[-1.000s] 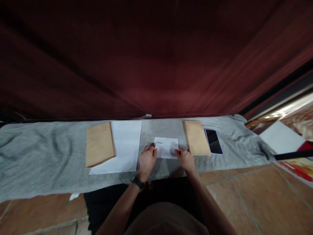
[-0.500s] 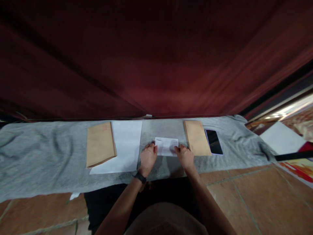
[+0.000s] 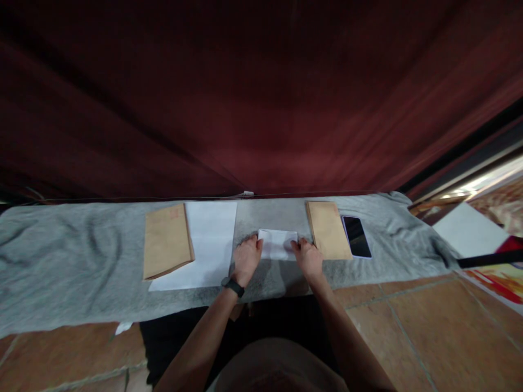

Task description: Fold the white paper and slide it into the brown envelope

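Observation:
A small folded sheet of white paper lies between my hands above the grey cloth. My left hand, with a dark watch on the wrist, pinches its left edge, thumb on top. At the right edge my right hand grips it the same way; the fingers beneath are hidden. Left of my left hand is a stack of white paper, partly covered by a pile of brown envelopes. Close to my right hand sits another pile of brown envelopes.
A grey cloth covers the long, narrow surface. Beside the right-hand envelopes lies a phone with a dark screen. A dark red curtain hangs behind. Tiled floor shows in front, and a white sheet is at far right.
The upper layer of the folded paper now lies flatter and more even along the top edge. Both hands keep their hold in nearly the same place.

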